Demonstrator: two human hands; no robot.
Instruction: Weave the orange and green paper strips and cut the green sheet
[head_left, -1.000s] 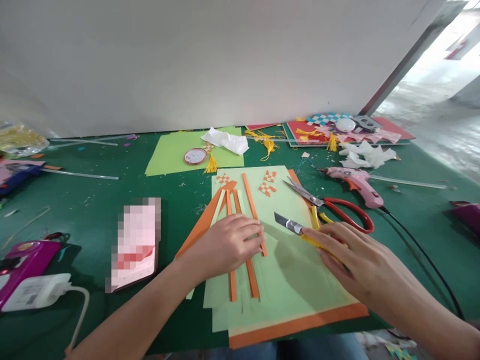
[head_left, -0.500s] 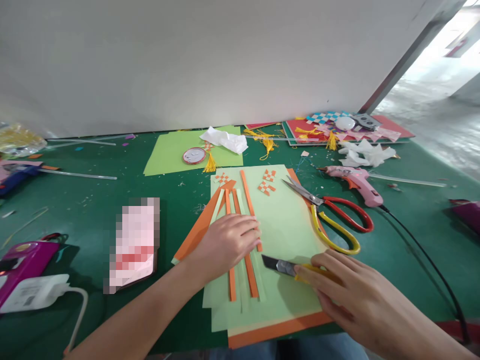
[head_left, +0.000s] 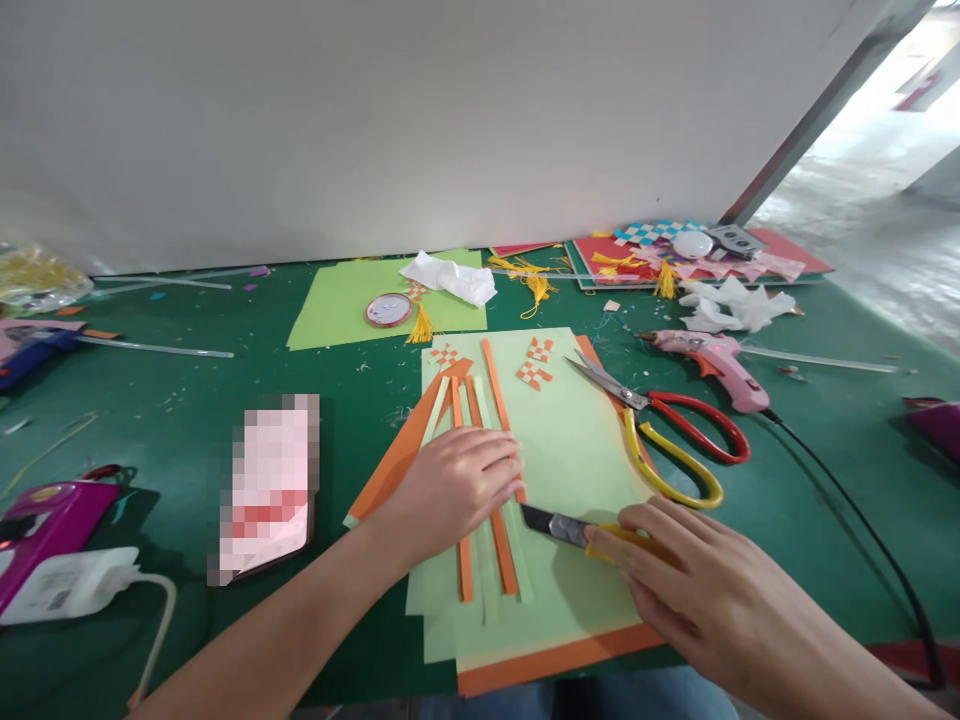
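My left hand [head_left: 466,475] lies over a row of orange and pale green paper strips, its fingers bent and close together. Their tips rest on the rightmost orange paper strip [head_left: 496,388] and hold it against the pale green sheet [head_left: 574,450]; the thumb is hidden. Wrapped round the yellow handle of a utility knife [head_left: 566,529] is my right hand [head_left: 675,575]. The dark blade points left, with its tip at the lower end of that orange strip. Small orange-and-white woven checked pieces [head_left: 534,375] lie farther up the sheet.
Scissors [head_left: 637,400] with red and yellow handles lie right of the sheet. Beyond them is a pink glue gun [head_left: 709,362] with a black cord. A phone [head_left: 270,490] lies at left, near a purple tool [head_left: 56,520]. Yellow tassels [head_left: 536,285] are at the back.
My right hand and the utility knife have shifted slightly left and up, bringing the blade tip to the orange strip's end. My left hand stays in place.
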